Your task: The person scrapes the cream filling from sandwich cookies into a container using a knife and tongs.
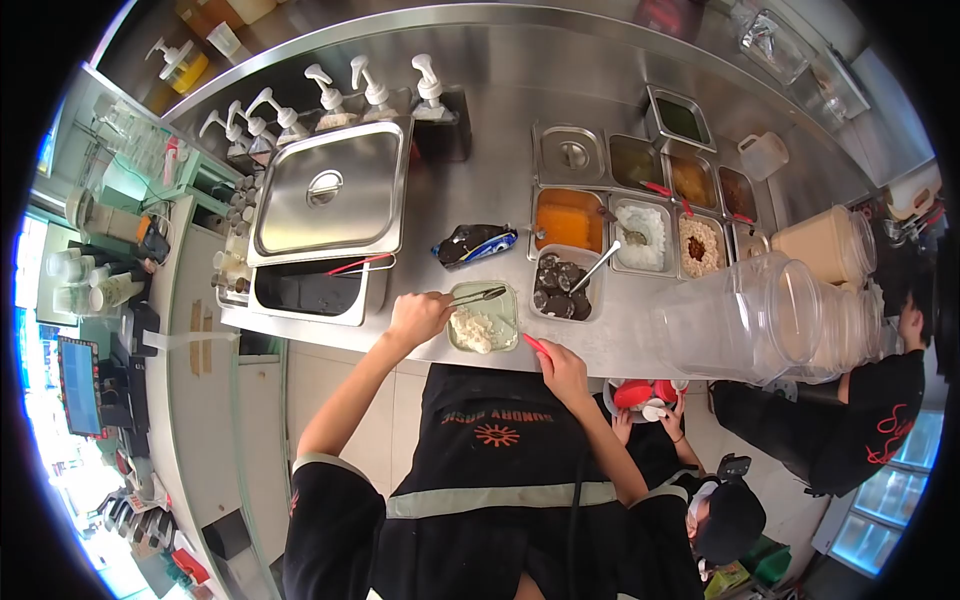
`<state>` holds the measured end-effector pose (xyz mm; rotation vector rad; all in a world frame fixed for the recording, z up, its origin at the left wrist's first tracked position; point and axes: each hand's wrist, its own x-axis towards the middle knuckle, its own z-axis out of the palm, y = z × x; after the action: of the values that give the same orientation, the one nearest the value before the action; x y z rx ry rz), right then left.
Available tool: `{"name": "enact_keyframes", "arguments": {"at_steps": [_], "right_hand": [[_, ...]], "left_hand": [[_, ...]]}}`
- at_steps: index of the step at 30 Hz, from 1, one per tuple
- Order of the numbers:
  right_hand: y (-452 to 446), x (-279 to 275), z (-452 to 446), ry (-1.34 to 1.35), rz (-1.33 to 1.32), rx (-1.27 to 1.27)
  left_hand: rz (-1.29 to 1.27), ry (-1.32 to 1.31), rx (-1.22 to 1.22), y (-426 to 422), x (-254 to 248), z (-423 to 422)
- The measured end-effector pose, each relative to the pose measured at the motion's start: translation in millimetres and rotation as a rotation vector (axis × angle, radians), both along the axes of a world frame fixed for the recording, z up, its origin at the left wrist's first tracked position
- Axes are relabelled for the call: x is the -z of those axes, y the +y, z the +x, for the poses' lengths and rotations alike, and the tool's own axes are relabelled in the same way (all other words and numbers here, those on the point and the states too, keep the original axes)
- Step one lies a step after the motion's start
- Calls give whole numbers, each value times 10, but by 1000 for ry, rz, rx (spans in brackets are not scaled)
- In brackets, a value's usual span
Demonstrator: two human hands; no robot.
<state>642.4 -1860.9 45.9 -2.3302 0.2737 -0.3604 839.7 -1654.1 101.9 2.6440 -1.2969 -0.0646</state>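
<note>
**Two tools at the counter (490, 190)**

Black apron (490, 460) appears to read SUNDRY BASIC. Pale tray (510, 311) at counter's front edge, white food (475, 330) in it. Packet (475, 244) behind, label unreadable. Left hand (420, 318) closed round tongs (486, 294); tip gap, can't tell. Right hand (563, 370) wrapped on red handle (537, 345). Step, I judge: working the food; next move calls for a steady tray.

On counter (490, 190) before me: tray (509, 327) between my left hand (420, 320), right hand (565, 370); packet (474, 244) behind; cookie tub (562, 319) right.
</note>
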Motion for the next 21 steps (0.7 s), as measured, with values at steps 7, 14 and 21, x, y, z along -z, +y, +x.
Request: {"name": "enact_keyframes", "arguments": {"at_steps": [7,14,21], "right_hand": [[-177,-212,18,-151,10,-42],[-213,-192,162,-130,-45,-103],[-160,-110,165,-116,-25,-106]], "left_hand": [[115,-254,300,-31,2,91],[129,-318,402,-133,40,213],[118,-369,408,-149,79,255]]}}
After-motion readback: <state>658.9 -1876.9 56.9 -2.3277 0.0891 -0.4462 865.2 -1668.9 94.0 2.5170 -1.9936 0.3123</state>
